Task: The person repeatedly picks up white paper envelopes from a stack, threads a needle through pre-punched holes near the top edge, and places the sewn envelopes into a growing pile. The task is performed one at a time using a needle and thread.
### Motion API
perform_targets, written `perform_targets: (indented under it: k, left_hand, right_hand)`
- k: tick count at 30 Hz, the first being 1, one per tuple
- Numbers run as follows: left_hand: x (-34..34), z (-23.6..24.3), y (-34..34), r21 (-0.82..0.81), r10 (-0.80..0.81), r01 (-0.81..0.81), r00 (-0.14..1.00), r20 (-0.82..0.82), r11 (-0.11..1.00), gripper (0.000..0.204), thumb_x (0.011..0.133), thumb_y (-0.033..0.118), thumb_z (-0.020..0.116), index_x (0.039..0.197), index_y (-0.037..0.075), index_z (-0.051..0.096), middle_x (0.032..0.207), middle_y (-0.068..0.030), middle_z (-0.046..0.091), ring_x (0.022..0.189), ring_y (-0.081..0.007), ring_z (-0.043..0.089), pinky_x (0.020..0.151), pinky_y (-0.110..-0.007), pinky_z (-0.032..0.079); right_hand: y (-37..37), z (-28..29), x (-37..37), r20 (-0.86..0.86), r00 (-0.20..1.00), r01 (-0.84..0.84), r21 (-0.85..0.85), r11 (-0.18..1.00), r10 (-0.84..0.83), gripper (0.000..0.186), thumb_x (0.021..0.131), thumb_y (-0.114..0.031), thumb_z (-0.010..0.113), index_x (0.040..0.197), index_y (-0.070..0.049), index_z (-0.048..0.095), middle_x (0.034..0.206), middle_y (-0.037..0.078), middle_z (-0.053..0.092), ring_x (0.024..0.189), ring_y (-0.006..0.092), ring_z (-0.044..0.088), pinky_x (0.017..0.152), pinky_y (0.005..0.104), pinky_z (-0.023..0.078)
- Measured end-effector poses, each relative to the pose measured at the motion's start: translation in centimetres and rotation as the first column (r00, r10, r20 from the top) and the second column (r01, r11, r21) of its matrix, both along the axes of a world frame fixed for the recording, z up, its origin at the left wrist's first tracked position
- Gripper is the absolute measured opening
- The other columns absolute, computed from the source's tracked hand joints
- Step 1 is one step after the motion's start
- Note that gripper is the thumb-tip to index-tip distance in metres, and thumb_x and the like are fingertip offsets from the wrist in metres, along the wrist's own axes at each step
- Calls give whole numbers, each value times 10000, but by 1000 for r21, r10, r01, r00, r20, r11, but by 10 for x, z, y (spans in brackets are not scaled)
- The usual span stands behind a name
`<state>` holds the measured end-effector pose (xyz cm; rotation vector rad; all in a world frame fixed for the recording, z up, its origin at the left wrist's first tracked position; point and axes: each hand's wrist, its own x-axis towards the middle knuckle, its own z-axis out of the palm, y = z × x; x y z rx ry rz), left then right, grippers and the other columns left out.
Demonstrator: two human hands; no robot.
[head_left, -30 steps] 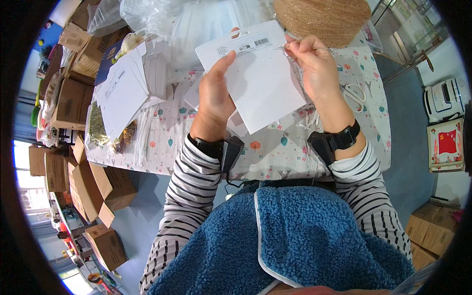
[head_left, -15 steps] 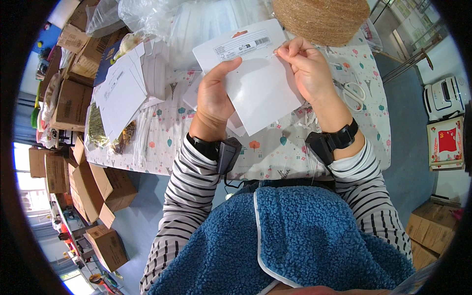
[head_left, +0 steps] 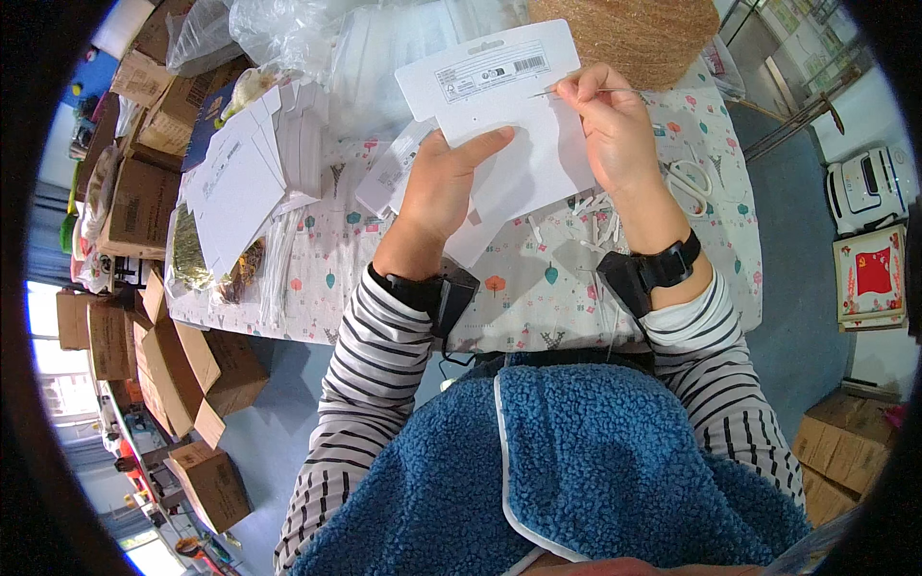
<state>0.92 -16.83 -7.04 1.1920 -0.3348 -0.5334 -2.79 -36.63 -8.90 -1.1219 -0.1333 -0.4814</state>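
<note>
A white card with a printed label and a slotted tab (head_left: 528,158) is in my left hand (head_left: 442,187), its thumb pressed across the front. My right hand (head_left: 615,130) pinches a thin metal needle-like piece (head_left: 619,90) against the card's upper right, below the label; whether its point pierces the card is too small to tell. Behind and below the card lie other white cards (head_left: 384,178). Small white strips (head_left: 591,230) are scattered beside my right wrist, near white-handled scissors (head_left: 691,187).
On the patterned tablecloth (head_left: 519,307) are a fanned stack of white cards (head_left: 240,192), clear plastic bags (head_left: 269,29), foil-like packets (head_left: 192,250) and a big brown twine spool (head_left: 624,34). Cardboard boxes (head_left: 211,480) crowd the left floor; more boxes (head_left: 836,451) and a white appliance (head_left: 860,192) are at right.
The card has shifted up and to the right. My left thumb has slid rightward across it. More of the needle-like piece shows past my right fingers, and more of the cards underneath is visible.
</note>
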Motion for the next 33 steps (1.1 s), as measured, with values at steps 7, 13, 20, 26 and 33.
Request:
perform_targets:
  k: [7, 13, 20, 26, 33]
  left_hand:
    - [2, -1, 0, -72, 34, -35, 999, -17, 997, 333, 899, 23, 706, 1221, -27, 637, 1181, -103, 693, 1041, -191, 663, 926, -322, 514]
    - [4, -4, 0, -110, 27, -29, 999, -18, 993, 334, 903, 14, 702, 1227, -28, 631, 1178, -111, 693, 1035, -192, 669, 919, -325, 522]
    - [2, -4, -3, -134, 110, -99, 991, 75, 986, 350, 912, -4, 679, 1250, -21, 588, 1172, -93, 689, 1028, -166, 658, 948, -310, 504]
    - [11, -8, -3, -182, 274, -240, 942, 193, 954, 416, 925, -47, 644, 1306, -15, 482, 1278, -96, 623, 1151, -176, 607, 992, -309, 479]
    - [10, -8, -2, -275, 255, -205, 954, 157, 939, 403, 908, -69, 617, 1294, -32, 509, 1257, -110, 628, 1141, -183, 608, 996, -319, 478]
  right_hand:
    - [4, 1, -1, 20, 1000, -14, -97, 995, 16, 192, 955, 20, 607, 817, -99, 546, 975, 45, 643, 986, 133, 593, 961, 283, 439]
    - [6, 2, -3, 12, 1000, 8, -102, 995, -7, 193, 955, 11, 614, 813, -100, 547, 970, 33, 643, 976, 124, 591, 953, 271, 439]
    - [7, 1, -2, -4, 1000, 28, -70, 997, -28, 200, 957, 3, 621, 804, -104, 550, 963, 28, 653, 971, 121, 590, 947, 273, 440]
    - [9, 0, -2, -15, 999, 31, -80, 996, -32, 209, 957, 5, 623, 801, -112, 547, 960, 23, 650, 973, 123, 589, 948, 279, 439]
    - [11, -1, -2, -24, 1000, 5, -2, 1000, -5, 178, 929, 12, 650, 813, -95, 566, 937, 7, 643, 912, 104, 590, 873, 258, 462]
